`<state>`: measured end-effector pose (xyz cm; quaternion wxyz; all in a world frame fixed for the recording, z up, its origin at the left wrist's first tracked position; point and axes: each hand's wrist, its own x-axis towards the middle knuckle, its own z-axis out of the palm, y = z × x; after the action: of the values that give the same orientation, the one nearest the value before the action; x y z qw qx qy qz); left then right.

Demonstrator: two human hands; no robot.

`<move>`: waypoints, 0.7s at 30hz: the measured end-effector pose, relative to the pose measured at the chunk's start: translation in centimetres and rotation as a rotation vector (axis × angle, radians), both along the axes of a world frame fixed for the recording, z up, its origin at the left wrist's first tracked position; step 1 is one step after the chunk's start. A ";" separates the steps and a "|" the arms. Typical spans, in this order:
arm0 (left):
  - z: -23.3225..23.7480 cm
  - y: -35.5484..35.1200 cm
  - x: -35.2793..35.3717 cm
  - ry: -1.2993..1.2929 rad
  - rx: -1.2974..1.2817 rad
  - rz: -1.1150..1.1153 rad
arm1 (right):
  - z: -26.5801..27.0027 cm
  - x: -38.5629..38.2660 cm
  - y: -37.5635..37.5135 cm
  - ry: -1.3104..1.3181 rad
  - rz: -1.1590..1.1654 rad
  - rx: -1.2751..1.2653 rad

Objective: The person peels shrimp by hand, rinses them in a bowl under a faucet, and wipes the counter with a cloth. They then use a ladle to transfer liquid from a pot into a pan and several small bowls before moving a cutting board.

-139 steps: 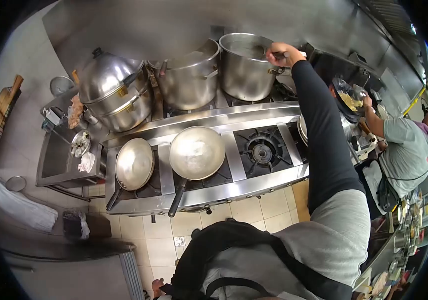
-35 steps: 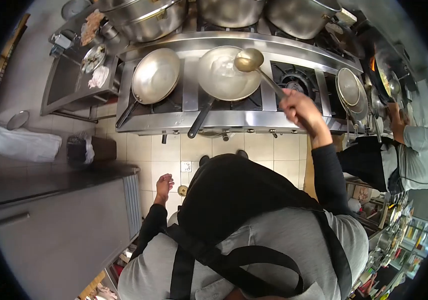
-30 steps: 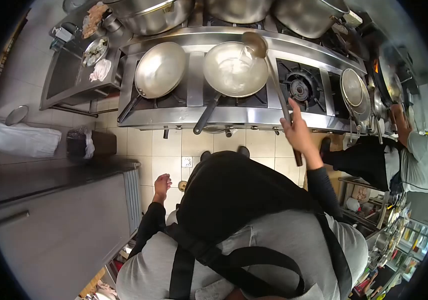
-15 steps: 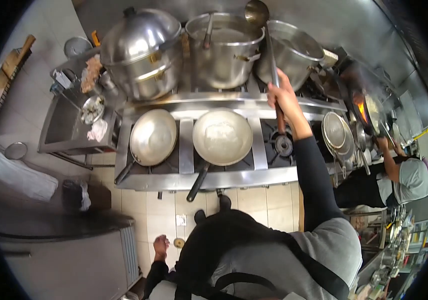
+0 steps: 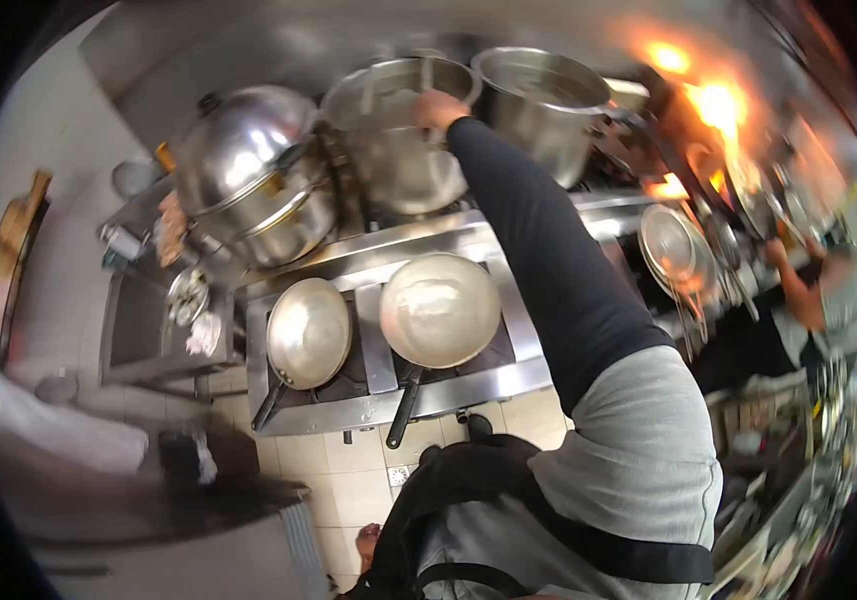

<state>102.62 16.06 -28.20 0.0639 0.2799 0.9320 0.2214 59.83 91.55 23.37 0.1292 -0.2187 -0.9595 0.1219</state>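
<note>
My right hand is over the near right rim of the middle stockpot, closed around the handle of a ladle. The ladle's bowl cannot be seen. Another handle leans inside the same pot, blurred. Low beside my body hangs my left hand, its fingers curled and nothing visible in them. Two pale pans sit on the front burners: a left pan and a middle pan, the latter with a shiny wet patch inside.
A domed steamer pot stands back left and another stockpot back right. Tall flames rise at the right, where another person works at a wok. Strainers lie beside the stove. A sink is at left.
My right hand has moved left and forward with the ladle, from above the right burner to the middle stockpot. The ladle's raised bowl is out of sight. Flames at the right have grown much larger.
</note>
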 end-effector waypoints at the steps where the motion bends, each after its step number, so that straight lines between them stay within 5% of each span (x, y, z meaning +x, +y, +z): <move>1: -0.3 0.0 -0.2 -0.684 0.282 0.532 | -3.1 -2.6 2.0 0.027 -0.023 0.109; 2: -0.8 -0.5 -1.7 -0.736 0.261 0.534 | -6.8 -3.9 3.6 0.112 0.131 0.446; 3: -0.8 -1.1 -3.7 -0.728 0.243 0.451 | -0.5 6.2 -5.0 0.237 -0.144 0.103; 5: -2.1 -1.9 -8.6 -0.763 0.235 0.335 | -3.0 13.2 -8.9 0.772 0.146 0.023; 9: -0.3 2.8 -22.0 -0.983 0.218 0.198 | -10.4 31.2 -15.1 0.747 0.266 -0.183; 11: -0.2 7.6 -26.5 -1.057 0.150 0.087 | -12.7 41.3 -16.0 0.674 0.036 -0.243; 12: -0.8 9.6 -27.7 -1.079 0.091 0.014 | -13.8 46.1 -14.8 0.688 -0.046 -0.036; 14: 0.0 14.8 -28.7 -1.096 0.018 -0.103 | -10.0 57.7 -16.4 0.770 -0.409 0.017; 15: -0.1 16.7 -28.4 -1.098 -0.023 -0.162 | -9.3 63.6 -15.9 0.726 -0.553 0.355; 21: -1.7 22.7 -22.5 -0.986 -0.268 -0.627 | 2.3 95.9 -26.2 0.486 -1.306 0.910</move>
<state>80.17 38.78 -29.92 0.5861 0.3953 0.6850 0.1762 155.75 65.33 25.71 0.4533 -0.6252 -0.5407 -0.3337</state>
